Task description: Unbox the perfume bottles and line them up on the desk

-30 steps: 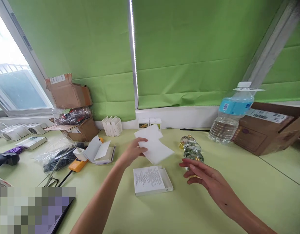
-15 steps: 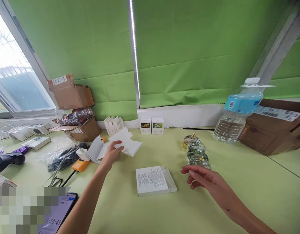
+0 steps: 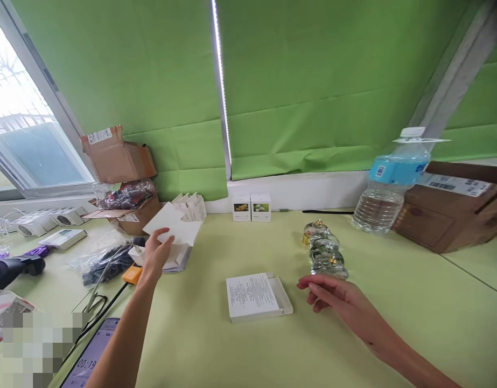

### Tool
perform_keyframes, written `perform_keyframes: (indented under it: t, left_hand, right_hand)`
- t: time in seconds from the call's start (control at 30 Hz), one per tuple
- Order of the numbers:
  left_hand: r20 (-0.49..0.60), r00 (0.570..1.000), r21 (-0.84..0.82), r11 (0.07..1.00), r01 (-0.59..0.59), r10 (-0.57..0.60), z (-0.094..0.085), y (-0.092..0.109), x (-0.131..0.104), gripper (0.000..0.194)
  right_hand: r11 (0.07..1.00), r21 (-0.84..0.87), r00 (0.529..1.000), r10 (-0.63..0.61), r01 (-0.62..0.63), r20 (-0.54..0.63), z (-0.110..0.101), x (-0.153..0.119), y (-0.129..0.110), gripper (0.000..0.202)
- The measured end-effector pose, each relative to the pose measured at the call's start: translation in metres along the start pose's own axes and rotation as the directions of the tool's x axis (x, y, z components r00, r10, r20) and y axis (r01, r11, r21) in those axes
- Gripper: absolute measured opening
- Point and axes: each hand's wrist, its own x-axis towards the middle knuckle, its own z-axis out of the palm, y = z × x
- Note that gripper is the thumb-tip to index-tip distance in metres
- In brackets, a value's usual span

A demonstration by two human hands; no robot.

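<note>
"00:19" on the phone screen (image 3: 93,349)

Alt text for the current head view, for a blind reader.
A person's left hand holds a white paper sheet partly hiding a white box; the right hand is near clear, gold-trimmed objects, with a printed white carton between the hands.

- I get bright daylight, the left window (image 3: 24,118) partly blown white.
- Glare streaks between the green blinds (image 3: 321,81).
- Wide-angle distortion slants my side edges.
- Coarse pixels hide part of my lower left.
</note>
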Motion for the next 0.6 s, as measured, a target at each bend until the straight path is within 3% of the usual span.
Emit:
perform_keyframes:
  t: [0.13, 0.27, 0.6]
  left_hand:
    - [-0.097, 0.995, 0.111, 0.993, -0.024, 0.035, -0.007, -0.008, 0.003, 0.046]
    - [-0.121, 0.991, 0.205, 0.978, -0.028, 0.054, -0.009, -0.012, 0.003, 0.043]
    - [-0.040, 0.995, 0.433, 0.898, -0.070, 0.096, -0.005, -0.015, 0.000, 0.038]
  right_hand:
    - [1.000, -0.015, 1.000, 0.014, -0.014, -0.009, 0.000, -0.001, -0.003, 0.047]
    - [0.999, -0.022, 1.000, 0.027, -0.028, -0.011, -0.001, 0.001, 0.002, 0.047]
    - [0.998, -0.051, 1.000, 0.022, -0.021, 0.022, -0.001, 0.004, 0.009, 0.044]
